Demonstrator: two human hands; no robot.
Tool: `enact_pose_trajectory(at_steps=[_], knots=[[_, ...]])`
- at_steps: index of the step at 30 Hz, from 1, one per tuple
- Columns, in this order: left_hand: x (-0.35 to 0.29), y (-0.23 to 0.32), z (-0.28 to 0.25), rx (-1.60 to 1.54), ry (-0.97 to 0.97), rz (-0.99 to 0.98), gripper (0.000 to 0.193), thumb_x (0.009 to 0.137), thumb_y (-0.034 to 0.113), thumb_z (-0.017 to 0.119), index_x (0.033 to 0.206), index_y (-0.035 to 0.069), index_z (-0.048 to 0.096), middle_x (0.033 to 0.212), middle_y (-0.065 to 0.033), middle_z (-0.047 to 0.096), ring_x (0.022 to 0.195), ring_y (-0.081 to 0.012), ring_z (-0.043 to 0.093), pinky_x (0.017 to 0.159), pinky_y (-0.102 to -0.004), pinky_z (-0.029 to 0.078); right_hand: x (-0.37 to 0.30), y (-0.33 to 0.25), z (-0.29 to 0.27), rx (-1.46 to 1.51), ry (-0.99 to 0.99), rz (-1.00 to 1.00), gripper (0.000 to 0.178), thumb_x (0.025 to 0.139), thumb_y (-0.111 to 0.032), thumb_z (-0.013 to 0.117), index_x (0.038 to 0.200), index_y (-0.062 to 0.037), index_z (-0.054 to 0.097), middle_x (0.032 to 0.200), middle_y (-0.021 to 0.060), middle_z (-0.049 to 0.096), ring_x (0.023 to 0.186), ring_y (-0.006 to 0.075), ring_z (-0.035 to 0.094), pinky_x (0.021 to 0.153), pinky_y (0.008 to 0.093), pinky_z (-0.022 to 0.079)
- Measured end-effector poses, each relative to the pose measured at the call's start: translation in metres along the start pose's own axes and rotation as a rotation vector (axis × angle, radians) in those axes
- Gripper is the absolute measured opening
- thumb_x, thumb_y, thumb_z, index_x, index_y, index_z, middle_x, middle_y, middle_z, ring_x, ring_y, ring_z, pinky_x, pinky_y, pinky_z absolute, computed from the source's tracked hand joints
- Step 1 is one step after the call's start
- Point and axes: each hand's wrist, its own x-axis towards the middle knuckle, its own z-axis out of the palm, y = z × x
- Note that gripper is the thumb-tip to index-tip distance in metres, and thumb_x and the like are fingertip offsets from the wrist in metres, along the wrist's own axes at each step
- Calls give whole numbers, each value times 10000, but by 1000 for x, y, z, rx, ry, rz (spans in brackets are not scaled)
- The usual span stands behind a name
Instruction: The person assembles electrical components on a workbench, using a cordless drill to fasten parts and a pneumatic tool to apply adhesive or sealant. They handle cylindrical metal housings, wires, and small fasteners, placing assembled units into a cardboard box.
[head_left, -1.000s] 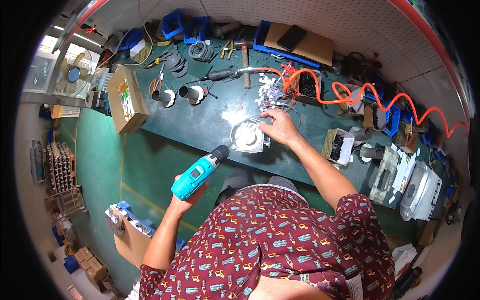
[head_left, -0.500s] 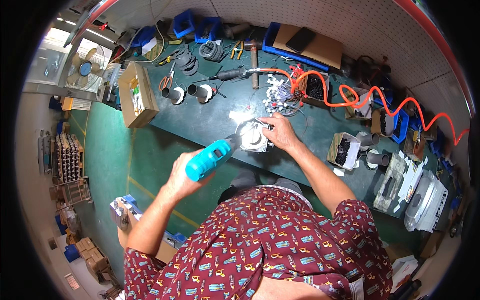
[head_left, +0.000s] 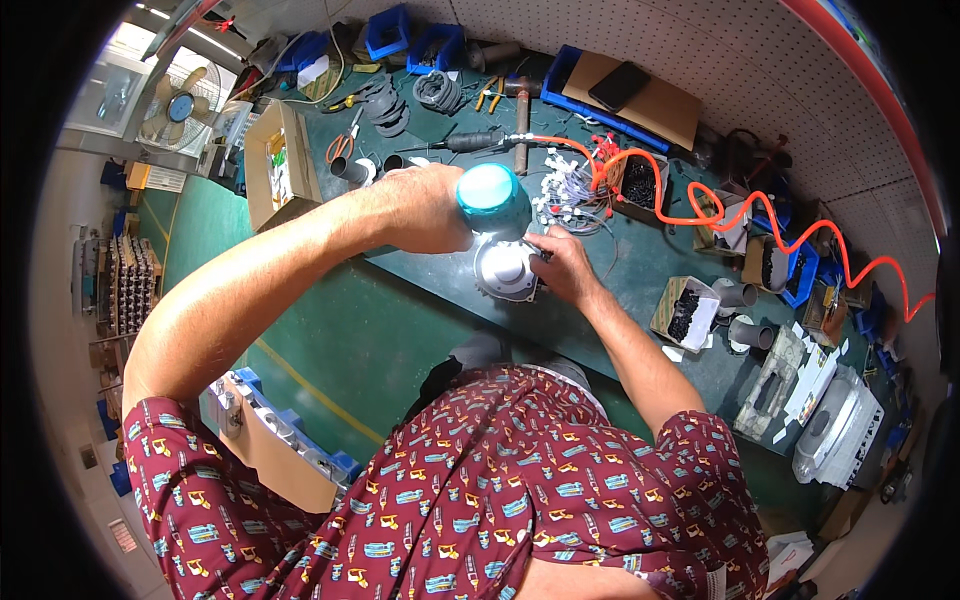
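Note:
My left hand (head_left: 428,208) is closed around a teal power screwdriver (head_left: 490,192), held upright so that mostly its rounded end shows. The tool stands over the far edge of a round, silvery metal housing (head_left: 506,268), and it hides its own tip and that edge. A bright light falls on the housing, which sits near the front edge of the green workbench (head_left: 425,290). My right hand (head_left: 563,266) grips the housing's right side with thumb and fingers; whether a small piece is also between them I cannot tell.
Behind the housing lie a bundle of white-tipped wires (head_left: 568,190), a hammer (head_left: 522,125) and a corded black tool (head_left: 470,141). An orange coiled hose (head_left: 720,205) runs right. Cartons (head_left: 275,165) and a box of black parts (head_left: 686,310) flank the work.
My left hand has swung the power screwdriver up and over the housing, from slanting at its left to standing upright at its far edge. My right hand stays at the housing's right side.

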Motion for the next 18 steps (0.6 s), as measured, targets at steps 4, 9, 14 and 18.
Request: enact_pose_trajectory(at_steps=[4,9,14,18], knots=[[-7,-6,9,-10,13,31,392,796,211,780,1139,52,676,1023,-181,740,970,-357,716,884,-453,579,0,0,1,-31,19,-36,420,733,-18,754,1153,-30,752,842,156,606,770,311,633,693,387,511],[-21,-13,14,-85,13,106,382,817,240,797,1139,70,682,1030,-172,743,975,-364,708,887,-454,567,2,-10,-4,33,-2,149,395,787,-68,773,1181,-41,749,843,88,617,756,215,612,680,345,505],[-59,-28,22,-491,163,156,492,852,43,781,1322,42,634,1210,-120,732,1061,-207,704,949,-356,558,0,-1,-30,771,139,696,252,951,-94,676,1193,-25,693,997,52,683,787,125,617,685,250,510],[-91,-49,65,-809,285,126,539,871,36,794,1380,49,617,1238,-51,721,1114,-138,651,1008,-314,516,-26,2,-59,929,216,808,192,965,58,569,1151,32,612,1057,144,702,921,237,722,793,336,620]])
